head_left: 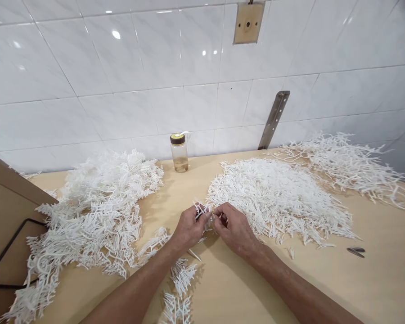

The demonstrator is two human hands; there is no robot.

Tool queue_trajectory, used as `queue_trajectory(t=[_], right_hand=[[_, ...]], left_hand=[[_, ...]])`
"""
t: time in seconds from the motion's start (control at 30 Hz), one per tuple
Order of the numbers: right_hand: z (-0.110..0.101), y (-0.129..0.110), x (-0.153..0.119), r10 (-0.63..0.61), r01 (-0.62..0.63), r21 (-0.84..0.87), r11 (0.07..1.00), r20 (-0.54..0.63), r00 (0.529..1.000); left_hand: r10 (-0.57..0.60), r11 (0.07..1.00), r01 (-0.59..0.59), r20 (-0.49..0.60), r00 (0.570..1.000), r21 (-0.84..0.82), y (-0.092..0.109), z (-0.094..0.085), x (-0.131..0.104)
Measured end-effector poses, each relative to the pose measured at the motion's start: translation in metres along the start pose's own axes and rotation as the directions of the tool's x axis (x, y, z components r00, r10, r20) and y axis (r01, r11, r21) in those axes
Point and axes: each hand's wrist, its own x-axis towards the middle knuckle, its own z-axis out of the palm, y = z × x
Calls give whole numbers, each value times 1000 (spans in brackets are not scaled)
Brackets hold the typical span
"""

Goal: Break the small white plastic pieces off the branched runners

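Observation:
My left hand (192,223) is closed around a white branching plastic sprig (200,209), part of which sticks up above its fingers. Close beside it, my right hand (234,227) pinches at the same spot, its fingertips almost meeting the left ones. What lies between the right fingertips is too small to make out. Under and in front of my left wrist, more white sprigs (184,276) trail down the table toward me. A large heap of short white sprigs (273,193) lies just beyond my right hand.
Another tall heap of white sprigs (101,216) covers the table's left side, beside a brown box-like panel (10,216). Long branching pieces (351,162) spread at the back right. A bottle (179,153) stands near the tiled wall. Small dark snips (356,252) lie at right.

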Motion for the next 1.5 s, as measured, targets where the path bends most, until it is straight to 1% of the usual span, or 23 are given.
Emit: queue_trajectory(t=[0.07, 0.13, 0.23, 0.37, 0.47, 0.57, 0.63, 0.77, 0.83, 0.87, 0.93, 1.03, 1.1, 1.2, 1.3, 1.37, 1.4, 1.43, 1.5], right_hand=[[-1, 0, 1, -2, 2, 1, 1000, -16, 1000], [-1, -1, 1, 5, -5, -5, 1000, -23, 1000], [-2, -2, 1, 27, -27, 4, 1000, -10, 1000], [-3, -5, 1, 60, -59, 48, 997, -2, 998], [-4, -6, 2, 58, -57, 50, 997, -6, 998], [-4, -5, 1, 40, -40, 39, 998, -7, 999], [-4, -3, 1, 36, -36, 29, 999, -5, 999], [-3, -1, 1, 30, -30, 3, 1000, 13, 999], [-3, 0, 1, 28, -28, -4, 1000, 19, 999], [-4, 0, 1, 29, -29, -3, 1000, 21, 999], [-5, 0, 2, 35, -35, 4, 999, 23, 999], [-7, 0, 3, 46, -46, 1, 999, 30, 999], [-7, 0, 3, 42, -42, -11, 999, 34, 999], [-7, 1, 2, 14, -13, -23, 1000, 44, 999], [-6, 3, 2, 0, 2, -31, 1000, 57, 998], [-6, 3, 2, 10, -7, -46, 999, 66, 998], [-5, 3, 2, 14, -10, -57, 998, 69, 998], [-4, 3, 2, 14, -9, -71, 997, 71, 997], [-3, 2, 1, 1, 7, -104, 995, 75, 997]], left_hand=[[-29, 995, 29, 0, 1000, -98, 1, 0, 0], [-66, 988, 63, -17, 998, -144, 1, 1, 0], [-95, 986, 90, -30, 995, -142, 0, 2, 0], [-69, 987, 72, 25, 997, -142, 1, 1, 0], [-82, 987, 89, 58, 995, -136, 3, 0, 1], [-74, 991, 81, 72, 995, -107, 2, -1, 2], [-35, 997, 40, 69, 997, -61, -1, -2, 2], [76, 985, -80, 28, 997, 154, -6, -2, 0], [105, 967, -106, 19, 994, 232, -7, -2, -1], [107, 964, -109, 22, 994, 241, -7, -2, 0], [87, 975, -92, 34, 996, 200, -6, -3, 1], [10, 997, -15, 63, 998, 77, -5, -3, 3], [-30, 999, 27, 69, 997, 45, -4, -3, 3], [-25, 994, 21, 30, 999, 107, -2, -3, 2], [45, 974, -41, -14, 999, 224, 0, -4, 1], [96, 953, -85, -26, 995, 290, 0, -4, 0], [104, 947, -92, -23, 994, 308, 0, -5, 0], [91, 946, -82, -15, 996, 313, -1, -5, 0], [15, 958, -18, 14, 1000, 285, -2, -5, 2]])
